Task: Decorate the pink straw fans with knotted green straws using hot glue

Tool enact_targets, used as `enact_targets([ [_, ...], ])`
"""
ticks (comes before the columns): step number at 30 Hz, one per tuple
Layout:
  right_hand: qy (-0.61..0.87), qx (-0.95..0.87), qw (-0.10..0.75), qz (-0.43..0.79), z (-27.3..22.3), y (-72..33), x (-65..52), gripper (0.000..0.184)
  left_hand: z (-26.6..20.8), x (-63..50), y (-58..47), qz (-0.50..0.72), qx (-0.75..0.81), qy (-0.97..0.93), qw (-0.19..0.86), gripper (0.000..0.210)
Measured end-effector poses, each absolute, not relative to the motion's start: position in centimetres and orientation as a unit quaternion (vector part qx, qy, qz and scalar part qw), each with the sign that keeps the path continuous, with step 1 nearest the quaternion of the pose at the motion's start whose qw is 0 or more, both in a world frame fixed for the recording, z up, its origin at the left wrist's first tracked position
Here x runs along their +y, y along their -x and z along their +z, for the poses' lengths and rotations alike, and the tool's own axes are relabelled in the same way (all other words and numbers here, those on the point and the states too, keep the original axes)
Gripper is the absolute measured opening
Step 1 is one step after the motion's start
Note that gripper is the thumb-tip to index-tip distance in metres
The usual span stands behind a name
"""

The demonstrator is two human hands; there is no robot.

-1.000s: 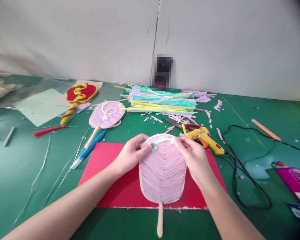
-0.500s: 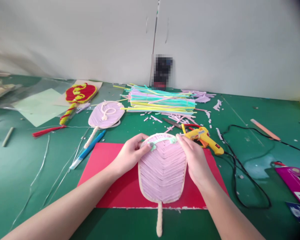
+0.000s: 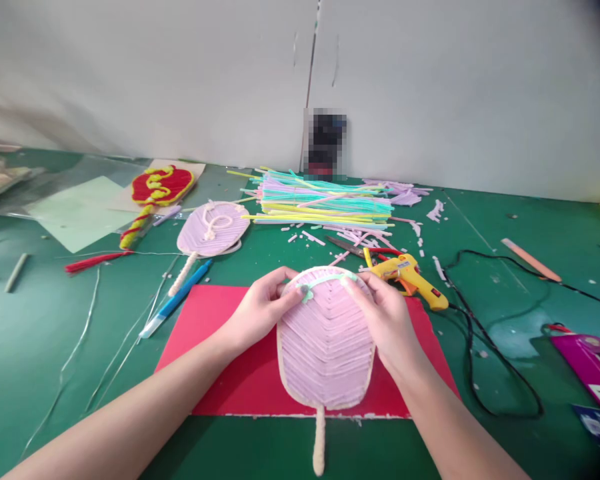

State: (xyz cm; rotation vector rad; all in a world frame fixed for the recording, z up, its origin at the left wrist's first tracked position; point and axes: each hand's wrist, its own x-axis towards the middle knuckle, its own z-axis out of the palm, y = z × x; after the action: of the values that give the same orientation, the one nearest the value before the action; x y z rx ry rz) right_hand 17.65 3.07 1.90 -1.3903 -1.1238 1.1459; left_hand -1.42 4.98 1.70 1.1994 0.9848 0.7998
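A lilac hand fan (image 3: pixel 326 353) with a cream rim and cream handle is held over a red board (image 3: pixel 220 360), its handle pointing toward me. Across its top runs a mint-green curved strip (image 3: pixel 330 277) with curled ends. My left hand (image 3: pixel 267 300) grips the fan's upper left edge, thumb pressed on the strip's left end. On the upper right edge my right hand (image 3: pixel 385 313) is closed, its thumb pushing on the strip's right end, which it largely covers. Fingers behind the fan are hidden.
A yellow glue gun (image 3: pixel 413 280) with a black cord lies right of the fan, near red-handled pliers (image 3: pixel 347 245). Behind are bundled pastel pipe cleaners (image 3: pixel 325 200) and scraps. Another lilac fan (image 3: pixel 213 229), a red-and-yellow fan (image 3: pixel 163 187) and a blue pen (image 3: pixel 177 300) lie left.
My right thumb has moved left and onto the right end of the mint-green strip, covering it. My left hand and the fan stay nearly in place.
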Motion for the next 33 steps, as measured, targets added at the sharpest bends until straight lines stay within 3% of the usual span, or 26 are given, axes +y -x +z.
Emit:
enact_targets([
  [14,0.566,-0.449,0.508,0.469,1.8,-17.7,3.1,0.023,2.0,4.9,1.3,0.368,0.434,-0.528,0.63,0.026],
  [24,0.532,-0.448,0.5,0.515,2.9,-17.4,3.5,0.047,0.6,5.8,1.6,0.466,0.47,-0.436,0.61,0.024],
  [33,0.545,-0.48,0.492,0.48,1.5,-17.6,3.5,0.03,0.6,5.9,1.8,0.537,0.477,-0.402,0.568,0.023],
])
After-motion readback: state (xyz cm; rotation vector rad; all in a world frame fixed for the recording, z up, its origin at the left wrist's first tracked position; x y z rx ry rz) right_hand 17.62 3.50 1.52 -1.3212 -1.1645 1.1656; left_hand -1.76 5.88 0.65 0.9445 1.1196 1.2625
